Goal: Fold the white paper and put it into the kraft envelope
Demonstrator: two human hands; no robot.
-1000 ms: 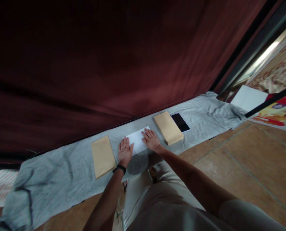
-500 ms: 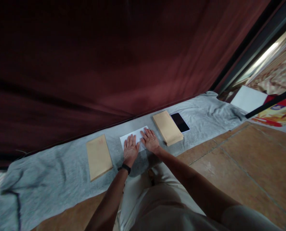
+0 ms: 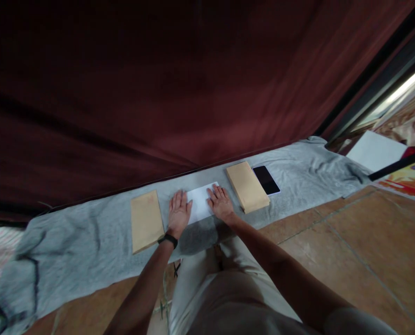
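A: We are pressing both hands flat, fingers spread wide. Our left hand (image 3: 178, 211) is lying on the left edge of the white paper (image 3: 200, 204), and our right hand (image 3: 220, 204) is lying on its right side. Neither hand is gripping anything.

B: Where is the paper sitting?

A: It is lying flat on the gray cloth (image 3: 89, 246), right between our hands. At nine o'clock from it, a brown envelope (image 3: 146, 221) is waiting. At three o'clock, a stack of brown envelopes (image 3: 247, 186) is lying, with a black phone (image 3: 266, 179) just beside it.

B: How far along are we?

A: We think the paper looks folded small already. It is not inside any envelope yet, so that part is left.
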